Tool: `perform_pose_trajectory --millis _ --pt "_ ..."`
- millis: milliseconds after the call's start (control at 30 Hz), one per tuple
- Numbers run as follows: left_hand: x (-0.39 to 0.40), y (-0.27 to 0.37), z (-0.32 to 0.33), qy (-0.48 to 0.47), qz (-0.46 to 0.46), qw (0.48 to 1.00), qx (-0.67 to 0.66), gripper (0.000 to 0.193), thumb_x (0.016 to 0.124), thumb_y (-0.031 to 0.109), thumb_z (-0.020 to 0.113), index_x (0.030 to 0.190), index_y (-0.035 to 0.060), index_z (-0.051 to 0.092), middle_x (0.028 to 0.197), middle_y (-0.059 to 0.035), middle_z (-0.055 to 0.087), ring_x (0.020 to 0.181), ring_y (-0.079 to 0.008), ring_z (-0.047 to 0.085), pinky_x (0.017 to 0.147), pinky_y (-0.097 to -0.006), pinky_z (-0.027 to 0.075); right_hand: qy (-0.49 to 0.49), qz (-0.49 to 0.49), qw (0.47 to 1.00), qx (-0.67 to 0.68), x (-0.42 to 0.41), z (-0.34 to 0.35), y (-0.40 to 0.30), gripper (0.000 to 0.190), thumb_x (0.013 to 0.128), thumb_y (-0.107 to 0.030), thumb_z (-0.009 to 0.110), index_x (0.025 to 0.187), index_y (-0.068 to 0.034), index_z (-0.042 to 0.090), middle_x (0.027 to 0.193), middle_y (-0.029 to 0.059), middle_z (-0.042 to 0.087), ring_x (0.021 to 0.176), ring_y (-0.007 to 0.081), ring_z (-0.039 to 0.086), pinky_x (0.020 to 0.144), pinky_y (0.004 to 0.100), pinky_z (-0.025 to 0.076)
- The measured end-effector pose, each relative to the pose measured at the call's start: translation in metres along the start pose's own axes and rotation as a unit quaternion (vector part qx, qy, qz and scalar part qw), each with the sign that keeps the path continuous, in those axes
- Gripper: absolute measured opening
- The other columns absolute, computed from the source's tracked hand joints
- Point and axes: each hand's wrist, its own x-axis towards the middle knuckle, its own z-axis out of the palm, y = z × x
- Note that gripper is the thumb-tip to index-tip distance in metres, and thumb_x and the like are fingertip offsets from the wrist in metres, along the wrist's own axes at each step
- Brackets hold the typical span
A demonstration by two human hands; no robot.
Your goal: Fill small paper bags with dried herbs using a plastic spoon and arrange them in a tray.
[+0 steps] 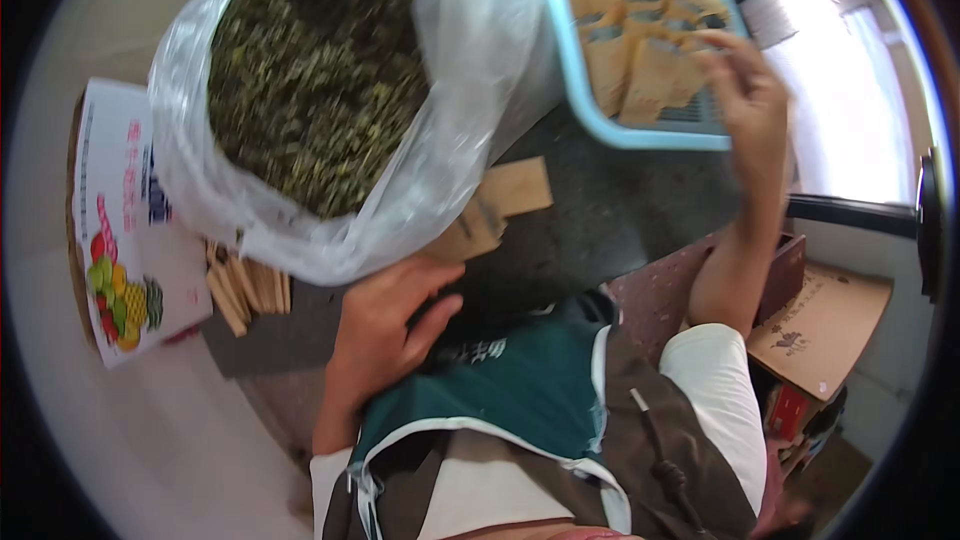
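My left hand [390, 322] rests near the front edge of the dark table, thumb and fingers apart. Its fingertips are close to several flat kraft paper packets [517, 187], partly tucked under a clear plastic bag [457, 157]. Dried green leaves [315, 105], like loose tea, fill that bag. At the far right, my right hand [750, 90] reaches over the side of a light blue plastic basket [637, 136]. Rows of filled kraft paper packets [652, 82] stand in the basket. The blurred right fingertips are near the packets, with a gap between thumb and finger and nothing visible in it.
On the left, a white printed carton [135, 240] with fruit pictures stands beside a bundle of kraft paper packets [247, 289]. The dark tabletop [600, 202] extends between bag and basket. Right of me lies a brown cardboard box [821, 322], below a bright window [847, 90].
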Motion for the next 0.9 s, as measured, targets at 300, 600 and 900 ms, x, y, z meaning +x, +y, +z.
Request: perform_pose_trajectory --millis 300,600,900 --pt "-0.01 -0.026 0.025 0.129 -0.077 0.951 0.271 0.061 0.069 0.034 0.086 0.119 0.0062 0.067 0.114 -0.0126 0.068 0.11 -0.0342 0.062 0.096 -0.0486 0.044 -0.077 -0.105 0.96 0.248 -0.033 -0.018 -0.025 0.048 0.108 -0.037 0.036 0.104 0.001 0.066 0.087 0.0079 0.054 0.073 0.0124 0.05 0.068 0.0263 0.038" --pt "-0.017 -0.047 0.036 0.123 -0.109 0.961 0.222 0.071 0.065 0.036 0.088 0.126 0.0087 0.063 0.123 -0.0152 0.063 0.117 -0.0375 0.057 0.099 -0.0514 0.041 -0.114 -0.078 0.966 0.217 -0.052 0.015 -0.054 0.052 0.107 -0.04 0.037 0.102 0.001 0.068 0.072 0.0018 0.044 0.065 0.0093 0.044 0.06 0.0243 0.032" --pt "-0.042 -0.041 0.016 0.077 -0.094 0.99 -0.066 0.071 0.064 0.023 0.089 0.126 0.0066 0.06 0.122 -0.0143 0.062 0.113 -0.0359 0.059 0.1 -0.046 0.045 -0.202 -0.068 0.899 0.383 -0.057 0.029 -0.063 0.04 0.106 -0.035 0.045 0.093 -0.002 0.062 0.076 0.0066 0.051 0.064 0.0128 0.053 0.058 0.0225 0.041"
